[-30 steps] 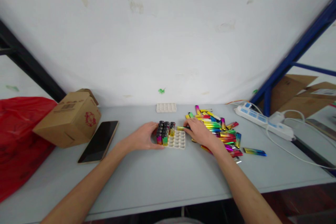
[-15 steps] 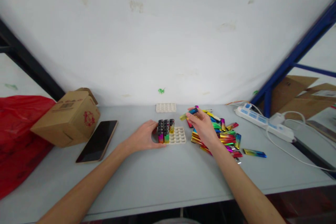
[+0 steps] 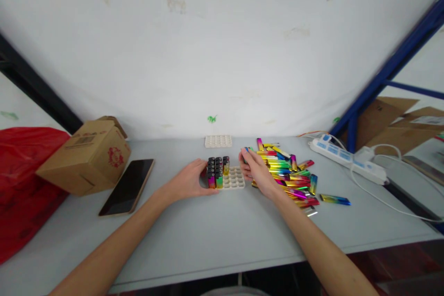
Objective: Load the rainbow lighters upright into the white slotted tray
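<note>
Several black-topped lighters (image 3: 215, 172) stand upright in the left part of a white tray with round holes (image 3: 235, 179). My left hand (image 3: 190, 179) is curved around the tray's left side, thumb at the near edge and fingers at the far corner, gripping tray and lighters. Just above the tray's right edge is my right hand (image 3: 255, 169), fingers closed on a lighter that is mostly hidden; a bit of its blue end shows. A pile of shiny multicoloured lighters (image 3: 293, 178) lies to the right, partly behind my right hand.
A second white tray (image 3: 218, 141) lies near the wall. On the left are a phone (image 3: 126, 187), a cardboard box (image 3: 86, 157) and a red bag (image 3: 24, 185). A white power strip (image 3: 348, 161) with cables sits at the right, beside a blue metal frame (image 3: 352, 132).
My right hand has moved slightly left and down, closer to the tray, and the lighter in it has turned from lying crosswise to mostly hidden. My left hand stays at the tray.
</note>
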Action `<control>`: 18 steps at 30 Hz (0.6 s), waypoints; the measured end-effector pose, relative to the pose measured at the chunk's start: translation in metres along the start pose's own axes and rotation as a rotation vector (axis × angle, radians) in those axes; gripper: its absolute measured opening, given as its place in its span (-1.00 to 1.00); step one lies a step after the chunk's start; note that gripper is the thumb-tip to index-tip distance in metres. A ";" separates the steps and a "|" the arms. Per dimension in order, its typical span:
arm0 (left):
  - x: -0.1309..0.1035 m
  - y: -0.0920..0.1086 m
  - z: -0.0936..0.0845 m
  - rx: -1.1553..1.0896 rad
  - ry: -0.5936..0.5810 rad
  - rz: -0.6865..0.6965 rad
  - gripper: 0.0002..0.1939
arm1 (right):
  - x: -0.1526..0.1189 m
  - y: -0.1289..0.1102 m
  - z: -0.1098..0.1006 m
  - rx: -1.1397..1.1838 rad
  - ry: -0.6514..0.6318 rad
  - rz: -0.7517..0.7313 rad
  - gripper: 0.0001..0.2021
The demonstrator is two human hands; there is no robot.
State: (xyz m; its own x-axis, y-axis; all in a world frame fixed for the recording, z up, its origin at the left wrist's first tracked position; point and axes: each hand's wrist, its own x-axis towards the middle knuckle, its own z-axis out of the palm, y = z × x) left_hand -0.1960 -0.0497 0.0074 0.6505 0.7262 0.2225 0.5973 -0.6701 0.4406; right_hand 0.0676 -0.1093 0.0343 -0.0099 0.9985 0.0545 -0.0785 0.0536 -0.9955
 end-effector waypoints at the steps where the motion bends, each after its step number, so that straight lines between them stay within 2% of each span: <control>1: 0.000 0.001 0.000 0.000 0.000 -0.006 -0.42 | 0.000 0.002 0.000 -0.134 0.046 -0.072 -0.33; 3: -0.001 0.002 -0.001 -0.002 0.000 -0.014 -0.42 | 0.000 0.006 0.001 -0.377 0.148 -0.228 -0.30; 5: -0.001 0.003 -0.002 -0.006 -0.003 -0.018 -0.42 | -0.002 0.008 0.002 -0.533 0.204 -0.316 -0.32; 10: 0.000 0.005 -0.003 -0.003 -0.014 -0.041 -0.42 | -0.004 0.012 0.004 -0.677 0.208 -0.300 -0.46; 14: 0.000 0.006 -0.003 -0.004 -0.010 -0.044 -0.41 | -0.002 0.016 0.005 -0.725 0.221 -0.279 -0.59; 18: 0.000 0.006 -0.004 -0.010 -0.014 -0.047 -0.43 | -0.001 0.018 0.005 -0.742 0.228 -0.291 -0.63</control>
State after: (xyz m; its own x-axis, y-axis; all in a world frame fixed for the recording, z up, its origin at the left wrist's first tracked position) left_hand -0.1942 -0.0532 0.0134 0.6284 0.7546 0.1890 0.6227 -0.6335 0.4592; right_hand 0.0614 -0.1098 0.0170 0.1179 0.9175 0.3799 0.6321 0.2257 -0.7413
